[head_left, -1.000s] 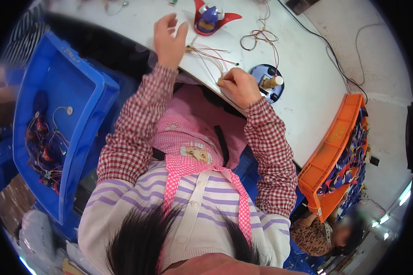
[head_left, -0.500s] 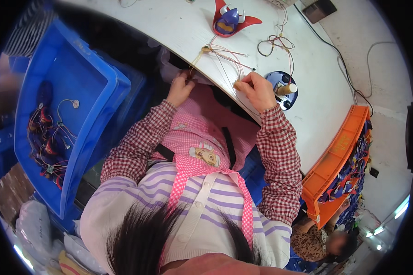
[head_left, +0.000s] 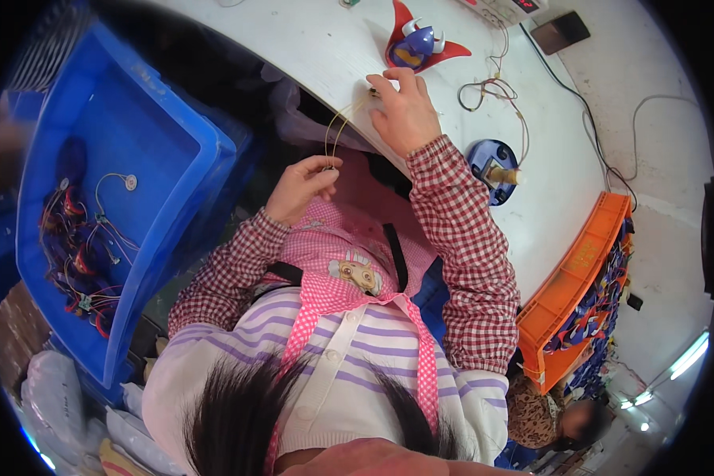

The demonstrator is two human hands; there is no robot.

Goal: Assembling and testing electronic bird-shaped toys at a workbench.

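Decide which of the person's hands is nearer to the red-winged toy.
Right. The right hand is over the table, just short of the red-winged toy; the left hand is farther away, off the table's near edge.

The left hand (head_left: 303, 187) pinches with thumb against fingertips — the right hand (head_left: 407, 113) sits farther forward, back upward, fingers bent, thumb apart.

On the table (head_left: 554, 155), I see the toy head (head_left: 417, 46), with the cable (head_left: 498, 80) to its right; the bin (head_left: 155, 119) containing wired parts (head_left: 79, 258) stands left, the crate (head_left: 571, 274) right.
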